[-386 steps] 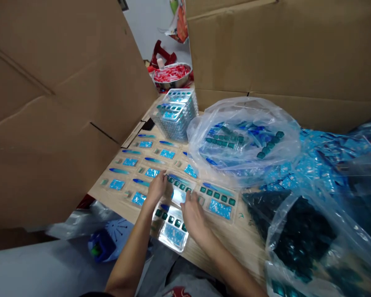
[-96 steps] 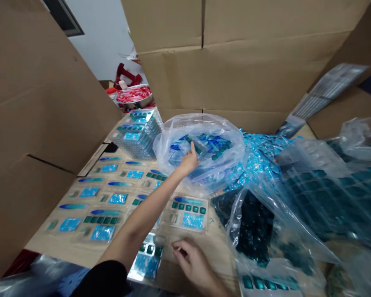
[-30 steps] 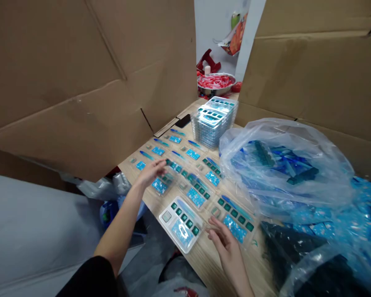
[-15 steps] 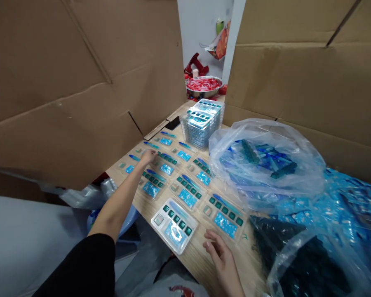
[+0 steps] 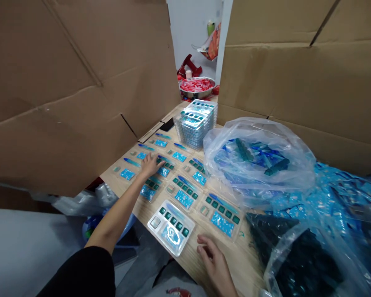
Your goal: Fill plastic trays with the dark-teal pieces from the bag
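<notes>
My left hand point(image 5: 151, 165) reaches over the laid-out clear plastic trays, fingers spread, with the fingertips at the green square-piece strip point(image 5: 167, 163) of one tray. I cannot make out anything held in it. Low on the table, my right hand point(image 5: 214, 258) hovers or rests with fingers loosely curled and apart, holding nothing. Close to its left lies a closed-looking, shiny tray point(image 5: 154, 223) with a row of green squares. Another filled tray point(image 5: 223, 222) with a blue pen-like stick and a blue patterned packet lies just beyond my right hand.
A tall stack of filled trays point(image 5: 193, 128) stands at the back. At right are a clear bag point(image 5: 256, 161) of blue sticks and green strips, blue patterned packets point(image 5: 330, 189) and a dark green bag point(image 5: 306, 260). Cardboard walls point(image 5: 80, 99) flank the table. Behind is a metal bowl point(image 5: 198, 93).
My left hand has shifted slightly and its fingers have spread apart. The right hand stays near the front tray. The whole view has drifted a little, moving things left.
</notes>
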A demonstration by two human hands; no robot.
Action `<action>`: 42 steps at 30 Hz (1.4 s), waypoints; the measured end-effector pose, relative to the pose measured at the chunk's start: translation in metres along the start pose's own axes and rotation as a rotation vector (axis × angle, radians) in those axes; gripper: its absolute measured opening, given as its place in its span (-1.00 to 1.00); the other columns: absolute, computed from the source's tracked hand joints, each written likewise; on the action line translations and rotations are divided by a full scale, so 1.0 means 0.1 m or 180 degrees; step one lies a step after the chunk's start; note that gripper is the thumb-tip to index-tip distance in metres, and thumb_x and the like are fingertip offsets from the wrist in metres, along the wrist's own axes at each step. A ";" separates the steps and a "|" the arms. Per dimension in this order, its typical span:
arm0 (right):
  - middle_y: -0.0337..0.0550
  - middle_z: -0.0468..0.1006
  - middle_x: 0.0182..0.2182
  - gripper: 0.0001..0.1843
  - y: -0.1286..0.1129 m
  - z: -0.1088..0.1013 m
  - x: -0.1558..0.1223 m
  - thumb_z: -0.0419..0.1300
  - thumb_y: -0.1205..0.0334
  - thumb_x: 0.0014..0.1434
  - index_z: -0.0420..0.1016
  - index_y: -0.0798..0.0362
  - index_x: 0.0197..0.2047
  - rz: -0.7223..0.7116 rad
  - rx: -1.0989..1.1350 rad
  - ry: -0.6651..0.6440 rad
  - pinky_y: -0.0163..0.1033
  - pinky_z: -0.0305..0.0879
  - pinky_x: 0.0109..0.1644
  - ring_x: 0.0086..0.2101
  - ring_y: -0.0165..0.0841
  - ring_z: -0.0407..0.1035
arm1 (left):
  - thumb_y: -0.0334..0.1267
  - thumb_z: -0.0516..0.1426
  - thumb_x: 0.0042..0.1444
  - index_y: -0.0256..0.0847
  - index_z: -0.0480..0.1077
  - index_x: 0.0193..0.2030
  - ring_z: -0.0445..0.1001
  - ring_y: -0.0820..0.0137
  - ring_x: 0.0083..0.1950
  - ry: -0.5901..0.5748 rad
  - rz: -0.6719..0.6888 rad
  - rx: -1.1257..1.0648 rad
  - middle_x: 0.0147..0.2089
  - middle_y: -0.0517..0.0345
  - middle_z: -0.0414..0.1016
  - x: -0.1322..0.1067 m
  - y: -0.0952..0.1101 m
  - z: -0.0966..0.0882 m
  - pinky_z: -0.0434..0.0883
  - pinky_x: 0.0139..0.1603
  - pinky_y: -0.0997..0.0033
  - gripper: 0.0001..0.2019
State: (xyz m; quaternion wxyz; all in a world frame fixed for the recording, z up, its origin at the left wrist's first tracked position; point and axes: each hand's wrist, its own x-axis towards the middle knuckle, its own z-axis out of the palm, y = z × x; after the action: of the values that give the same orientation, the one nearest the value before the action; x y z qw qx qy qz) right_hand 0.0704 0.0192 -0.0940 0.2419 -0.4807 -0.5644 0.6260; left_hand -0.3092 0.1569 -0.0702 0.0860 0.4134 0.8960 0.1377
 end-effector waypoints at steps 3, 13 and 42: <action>0.04 0.64 -0.10 -0.60 -0.01 0.00 0.00 0.19 0.00 0.13 0.58 0.05 -0.06 0.0019 -0.0045 -0.0075 -0.15 0.47 -0.14 -0.15 -0.13 0.54 | -0.05 0.11 0.21 -0.25 0.22 0.26 0.07 -0.02 0.39 0.0005 -0.0071 -0.0078 0.38 -0.19 0.11 -0.02 -0.02 0.02 0.03 0.32 -0.20 -0.47; 0.01 0.63 -0.14 -0.60 -0.13 0.13 -0.07 0.07 0.07 0.18 0.55 0.06 -0.03 -0.0066 -0.0450 -0.0142 -0.16 0.40 -0.10 -0.22 -0.19 0.51 | -0.26 -0.14 0.33 -0.25 0.22 0.23 0.08 0.15 0.39 0.0476 0.1781 -0.0832 0.32 -0.17 0.20 -0.58 1.24 -0.35 0.08 0.35 0.04 -0.61; -0.04 0.63 -0.17 -0.66 -0.20 0.16 -0.15 0.10 0.27 0.13 0.56 0.06 -0.05 -0.0002 -0.0500 -0.0151 -0.20 0.34 -0.06 -0.17 -0.19 0.49 | -0.18 0.11 0.26 -0.26 0.34 0.09 0.47 0.26 -0.01 -0.1013 0.2950 0.0563 0.07 -0.02 0.41 -0.63 2.77 0.40 0.47 -0.03 0.11 -0.69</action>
State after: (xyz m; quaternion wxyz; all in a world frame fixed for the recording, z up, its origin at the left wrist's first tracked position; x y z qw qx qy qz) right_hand 0.0585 0.0037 -0.0719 0.1901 -0.4830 -0.6176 0.5909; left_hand -0.0594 0.2877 -0.0177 0.1160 0.7898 0.6020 0.0201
